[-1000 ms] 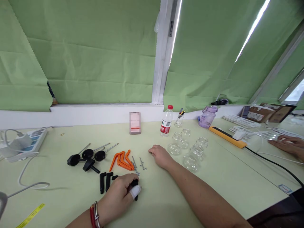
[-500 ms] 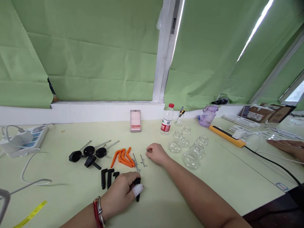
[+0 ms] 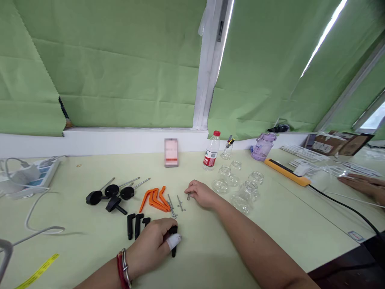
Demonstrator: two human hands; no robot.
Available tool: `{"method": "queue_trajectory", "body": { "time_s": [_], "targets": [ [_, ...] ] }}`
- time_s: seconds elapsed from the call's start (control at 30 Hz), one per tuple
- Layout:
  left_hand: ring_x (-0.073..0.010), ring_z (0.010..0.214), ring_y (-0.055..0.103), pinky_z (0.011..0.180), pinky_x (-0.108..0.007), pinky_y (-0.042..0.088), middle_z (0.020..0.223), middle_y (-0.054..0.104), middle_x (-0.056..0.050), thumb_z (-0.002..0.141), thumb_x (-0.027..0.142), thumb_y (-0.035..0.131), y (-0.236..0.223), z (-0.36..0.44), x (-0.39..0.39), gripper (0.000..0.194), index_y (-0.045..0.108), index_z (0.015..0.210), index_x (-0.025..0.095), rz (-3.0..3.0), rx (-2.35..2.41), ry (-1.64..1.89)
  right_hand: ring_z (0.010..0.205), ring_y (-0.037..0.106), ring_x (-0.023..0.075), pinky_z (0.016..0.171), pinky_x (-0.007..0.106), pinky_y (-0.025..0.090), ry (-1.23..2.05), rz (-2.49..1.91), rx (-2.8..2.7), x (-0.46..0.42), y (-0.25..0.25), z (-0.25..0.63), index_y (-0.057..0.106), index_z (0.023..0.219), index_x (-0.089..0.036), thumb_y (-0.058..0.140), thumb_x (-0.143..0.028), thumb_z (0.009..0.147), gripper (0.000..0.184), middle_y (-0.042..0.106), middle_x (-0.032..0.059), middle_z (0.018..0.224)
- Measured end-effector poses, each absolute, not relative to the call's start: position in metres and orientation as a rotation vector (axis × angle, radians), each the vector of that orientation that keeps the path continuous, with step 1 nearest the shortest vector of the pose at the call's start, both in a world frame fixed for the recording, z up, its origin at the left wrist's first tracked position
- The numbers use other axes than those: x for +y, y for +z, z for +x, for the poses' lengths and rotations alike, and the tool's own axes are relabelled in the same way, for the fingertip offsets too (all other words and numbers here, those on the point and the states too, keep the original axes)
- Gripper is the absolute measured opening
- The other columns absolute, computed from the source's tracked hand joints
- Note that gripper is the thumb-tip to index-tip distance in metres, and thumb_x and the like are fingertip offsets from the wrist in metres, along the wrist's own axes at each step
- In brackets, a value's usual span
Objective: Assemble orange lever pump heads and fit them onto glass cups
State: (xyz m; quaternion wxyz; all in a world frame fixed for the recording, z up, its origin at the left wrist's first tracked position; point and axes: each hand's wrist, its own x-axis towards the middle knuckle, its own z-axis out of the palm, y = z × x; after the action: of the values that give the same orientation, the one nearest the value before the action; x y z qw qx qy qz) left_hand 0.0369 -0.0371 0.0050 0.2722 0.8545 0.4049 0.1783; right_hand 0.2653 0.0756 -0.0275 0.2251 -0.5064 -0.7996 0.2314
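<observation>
My left hand [image 3: 155, 243], with a bandaged fingertip and red bracelets at the wrist, rests on the table, fingers curled round a short black plastic piece [image 3: 173, 241]. My right hand [image 3: 202, 193] lies further out, pinching a small metal spring [image 3: 188, 196] at its fingertips. Between the hands lie thin metal pins and screws [image 3: 176, 204], orange plastic levers [image 3: 155, 199] and two more black pieces [image 3: 134, 225]. Left of those are black round-headed knobs with metal rods [image 3: 112, 192].
Several clear glass jars [image 3: 240, 188] stand right of my right hand. A water bottle [image 3: 211, 153], a pink card [image 3: 171, 152] and a purple jug [image 3: 262, 146] stand by the wall. A power strip [image 3: 27, 178] with cables is far left. Another person's hand [image 3: 362, 185] rests far right.
My right hand has lifted slightly and a small spring now shows at its fingertips. My left hand has barely moved on the black piece.
</observation>
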Motion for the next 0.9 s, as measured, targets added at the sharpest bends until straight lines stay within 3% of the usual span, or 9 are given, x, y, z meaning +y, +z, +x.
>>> {"method": "queue_trajectory", "body": {
  "time_s": [0.43, 0.9],
  "targets": [
    [-0.0142, 0.064, 0.047, 0.061, -0.024, 0.038, 0.071, 0.054, 0.000, 0.087, 0.032, 0.043, 0.007, 0.038, -0.036, 0.020, 0.050, 0.074, 0.019, 2.323, 1.081, 0.452, 0.080, 0.058, 0.0133, 0.076, 0.025, 0.045, 0.573, -1.314, -2.274, 0.073, -0.027, 0.274, 0.068, 0.084, -0.019, 0.060, -0.009, 0.077, 0.014, 0.061, 0.0022, 0.094],
    [-0.0143, 0.064, 0.048, 0.062, -0.024, 0.038, 0.070, 0.054, 0.000, 0.087, 0.031, 0.043, 0.008, 0.039, -0.037, 0.019, 0.048, 0.074, 0.019, 2.343, 1.076, 0.450, 0.077, 0.055, 0.0133, 0.068, 0.025, 0.038, 0.413, -1.346, -2.436, 0.060, -0.019, 0.265, 0.060, 0.087, -0.018, 0.052, -0.015, 0.084, 0.009, 0.060, 0.0029, 0.098]
  ]
}}
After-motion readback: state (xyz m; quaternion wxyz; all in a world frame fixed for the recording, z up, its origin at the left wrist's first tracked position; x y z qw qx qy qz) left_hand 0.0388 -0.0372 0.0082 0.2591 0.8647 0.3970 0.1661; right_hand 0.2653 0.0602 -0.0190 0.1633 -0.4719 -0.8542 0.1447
